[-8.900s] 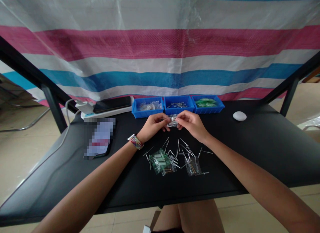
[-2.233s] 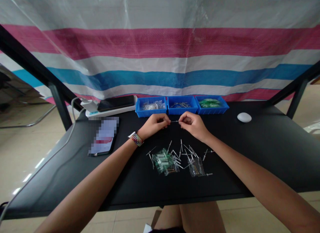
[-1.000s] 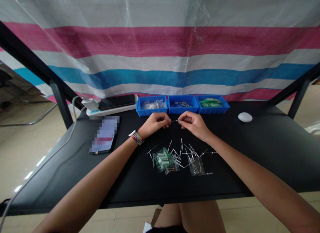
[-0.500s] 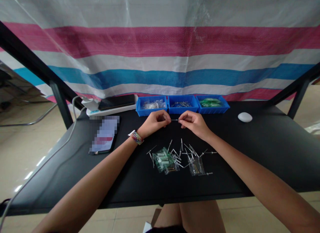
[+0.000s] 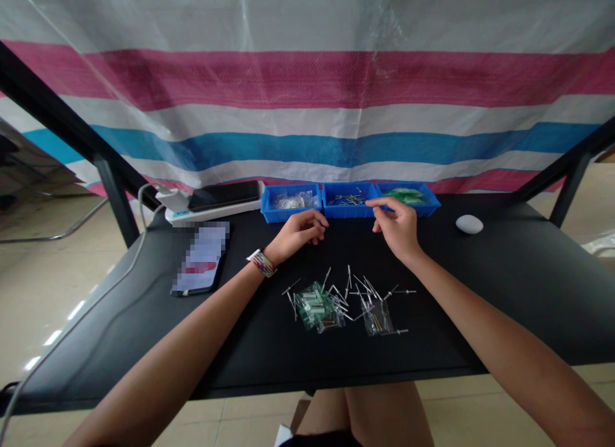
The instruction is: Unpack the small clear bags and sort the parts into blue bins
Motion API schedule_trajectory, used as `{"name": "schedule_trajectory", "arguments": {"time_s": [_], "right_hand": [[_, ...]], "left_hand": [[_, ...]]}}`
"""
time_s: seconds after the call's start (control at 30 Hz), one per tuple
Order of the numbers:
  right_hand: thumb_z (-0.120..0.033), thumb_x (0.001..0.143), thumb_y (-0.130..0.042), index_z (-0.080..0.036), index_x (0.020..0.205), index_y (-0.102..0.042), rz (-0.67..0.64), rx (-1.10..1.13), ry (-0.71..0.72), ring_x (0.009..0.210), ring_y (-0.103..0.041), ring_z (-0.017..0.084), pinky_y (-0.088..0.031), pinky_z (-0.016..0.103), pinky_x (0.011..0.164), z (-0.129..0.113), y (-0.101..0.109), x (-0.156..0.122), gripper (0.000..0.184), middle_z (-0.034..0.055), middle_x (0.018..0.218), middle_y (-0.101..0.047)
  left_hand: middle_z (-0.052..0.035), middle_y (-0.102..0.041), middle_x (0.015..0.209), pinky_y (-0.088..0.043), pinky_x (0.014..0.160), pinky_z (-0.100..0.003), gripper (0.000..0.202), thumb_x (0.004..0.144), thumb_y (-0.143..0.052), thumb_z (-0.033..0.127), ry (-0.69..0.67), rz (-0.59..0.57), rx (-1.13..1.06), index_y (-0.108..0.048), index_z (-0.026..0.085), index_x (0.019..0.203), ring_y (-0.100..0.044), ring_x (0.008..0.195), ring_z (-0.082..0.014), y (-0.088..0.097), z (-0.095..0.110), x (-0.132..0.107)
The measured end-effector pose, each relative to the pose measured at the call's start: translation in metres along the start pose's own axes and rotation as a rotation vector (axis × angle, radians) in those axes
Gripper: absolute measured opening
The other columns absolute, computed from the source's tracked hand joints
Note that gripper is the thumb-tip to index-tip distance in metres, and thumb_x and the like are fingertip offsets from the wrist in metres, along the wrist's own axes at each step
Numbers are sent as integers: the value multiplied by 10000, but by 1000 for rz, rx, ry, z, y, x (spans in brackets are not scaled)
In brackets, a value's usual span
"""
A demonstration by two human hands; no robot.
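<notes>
My right hand (image 5: 396, 228) is raised just in front of the middle blue bin (image 5: 350, 211), its index finger stretched out and nothing held. That bin contains loose silver blind rivets (image 5: 350, 200), and one small rivet (image 5: 359, 189) shows by itself near its back wall. In front of the left blue bin (image 5: 291, 214), my left hand (image 5: 298, 234) rests near the table with fingers loosely curled, apart and empty. Nearer me lie several scattered blind rivets (image 5: 346, 285), a green plastic bag (image 5: 314, 305) of pale pieces and a clear bag (image 5: 377, 319) with brass-coloured pins.
Clear bags fill the left bin; green bags (image 5: 406, 195) lie in the right bin. A phone (image 5: 202, 261), a power strip (image 5: 216, 210) with a dark phone (image 5: 223, 196) on it, and a white cable stand at left. A white mouse (image 5: 469, 224) sits right.
Both hands held a blind rivet between them. It has left them; my right hand has moved right and up toward the middle bin. My left hand has barely moved, its fingers now apart.
</notes>
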State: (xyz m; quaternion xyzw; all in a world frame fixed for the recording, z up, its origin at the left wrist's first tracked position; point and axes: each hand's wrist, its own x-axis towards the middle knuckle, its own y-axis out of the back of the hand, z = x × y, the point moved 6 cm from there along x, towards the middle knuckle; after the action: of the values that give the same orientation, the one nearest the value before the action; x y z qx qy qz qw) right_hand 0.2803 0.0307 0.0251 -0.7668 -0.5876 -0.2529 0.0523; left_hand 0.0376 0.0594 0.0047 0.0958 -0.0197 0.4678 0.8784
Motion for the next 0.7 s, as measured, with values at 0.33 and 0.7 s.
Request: {"name": "schedule_trajectory", "arguments": {"time_s": [0.33, 0.7], "right_hand": [[-119, 893, -693, -261, 998, -815, -727, -121, 313, 959, -673, 238, -547, 427, 905, -41, -60, -48, 215, 53, 1015, -735], [-159, 899, -707, -220, 864, -735, -657, -106, 222, 805, -646, 194, -529, 361, 761, -28, -58, -39, 75, 40, 915, -684]], "left_hand": [[-9, -686, 755, -481, 581, -225, 178, 874, -687, 258, -14, 1, 20, -678, 136, 1003, -623, 618, -109, -1, 3, -1], [-14, -681, 745, -482, 588, -226, 167, 905, -670, 293, -9, 7, 57, -692, 142, 972, -614, 621, -116, -1, 1, -1]]}}
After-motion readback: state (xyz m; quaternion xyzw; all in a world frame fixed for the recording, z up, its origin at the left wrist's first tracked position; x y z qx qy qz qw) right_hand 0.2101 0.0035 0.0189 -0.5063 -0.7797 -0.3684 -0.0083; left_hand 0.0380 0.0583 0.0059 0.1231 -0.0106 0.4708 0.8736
